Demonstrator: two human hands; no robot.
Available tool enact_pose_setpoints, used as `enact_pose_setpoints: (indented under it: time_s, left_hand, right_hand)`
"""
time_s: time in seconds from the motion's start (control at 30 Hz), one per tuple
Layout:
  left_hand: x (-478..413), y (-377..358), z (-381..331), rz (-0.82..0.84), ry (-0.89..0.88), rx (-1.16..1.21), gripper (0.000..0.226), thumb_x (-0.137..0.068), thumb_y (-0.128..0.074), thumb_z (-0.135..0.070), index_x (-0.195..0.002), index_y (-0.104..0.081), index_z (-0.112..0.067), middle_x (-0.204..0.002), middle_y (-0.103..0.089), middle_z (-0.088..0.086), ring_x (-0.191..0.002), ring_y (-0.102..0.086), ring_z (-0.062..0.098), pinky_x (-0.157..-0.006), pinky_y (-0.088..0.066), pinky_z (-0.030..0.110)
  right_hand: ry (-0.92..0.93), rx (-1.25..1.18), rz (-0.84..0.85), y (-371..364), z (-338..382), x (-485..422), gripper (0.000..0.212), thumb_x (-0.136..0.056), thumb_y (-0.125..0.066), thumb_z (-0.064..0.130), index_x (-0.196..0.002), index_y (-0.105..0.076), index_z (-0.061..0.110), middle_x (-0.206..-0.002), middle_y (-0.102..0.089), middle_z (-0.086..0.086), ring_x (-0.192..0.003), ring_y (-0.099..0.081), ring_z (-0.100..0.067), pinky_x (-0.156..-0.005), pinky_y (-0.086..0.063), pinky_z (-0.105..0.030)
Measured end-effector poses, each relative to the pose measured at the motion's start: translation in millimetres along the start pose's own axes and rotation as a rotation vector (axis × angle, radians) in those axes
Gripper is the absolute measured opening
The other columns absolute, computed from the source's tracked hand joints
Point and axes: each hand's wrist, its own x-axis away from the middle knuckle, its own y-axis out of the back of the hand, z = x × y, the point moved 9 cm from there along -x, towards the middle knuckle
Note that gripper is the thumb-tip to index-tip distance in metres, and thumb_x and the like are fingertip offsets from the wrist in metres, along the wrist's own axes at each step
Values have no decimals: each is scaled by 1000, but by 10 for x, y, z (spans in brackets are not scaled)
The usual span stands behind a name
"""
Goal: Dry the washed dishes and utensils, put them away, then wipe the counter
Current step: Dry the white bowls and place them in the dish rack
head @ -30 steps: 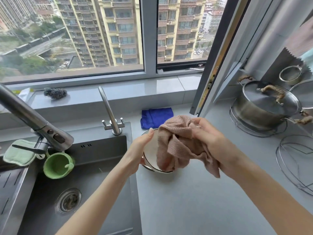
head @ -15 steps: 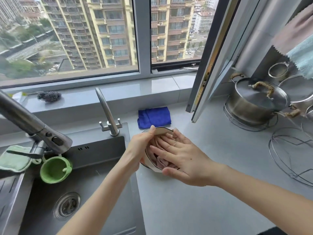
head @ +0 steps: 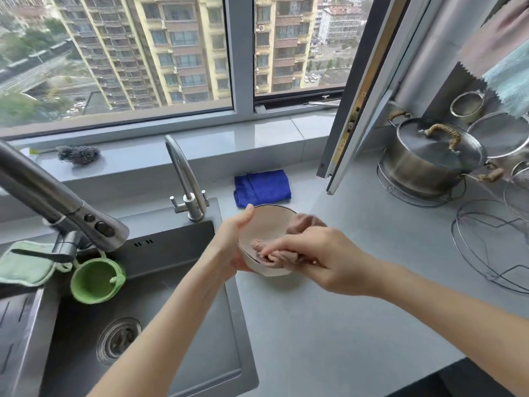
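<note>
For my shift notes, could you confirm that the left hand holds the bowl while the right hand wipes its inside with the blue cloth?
Not quite: the head view shows the right hand wiping the bowl with a pink cloth; the blue cloth lies on the counter behind. The left hand does hold the bowl.

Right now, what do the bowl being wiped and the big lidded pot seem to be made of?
The bowl looks like glazed ceramic: smooth, pale, glossy, with a thin dark line along the rim. The pot looks like stainless steel: grey brushed sheen with soft reflections; its handles seem wrapped in tan cord.
</note>
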Motion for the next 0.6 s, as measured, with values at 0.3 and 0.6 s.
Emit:
enact_pose_setpoints:
  time_s: [0.3,0.6]
  left_hand:
    - [-127,-282,-134,50,-49,395,36,-83,-54,-2,-119,-56,4,-125,-54,33,-108,-57,45,-88,-49,58]
    - [177,-452,-693,-176,-593,-219,58,-53,-40,-3,-102,-67,-15,-92,-72,6,-86,-65,24,-69,-54,33]
  right_hand:
    - [-143,-349,-516,473,-186,67,40,-92,-44,55,-131,-37,62,-153,-30,15,-138,-36,-18,-99,-48,-40]
    - [-379,-687,-602,733,-630,-165,74,-94,-51,7,-146,-19,47,-122,-53,34,-107,-56,11,-85,-46,-13]
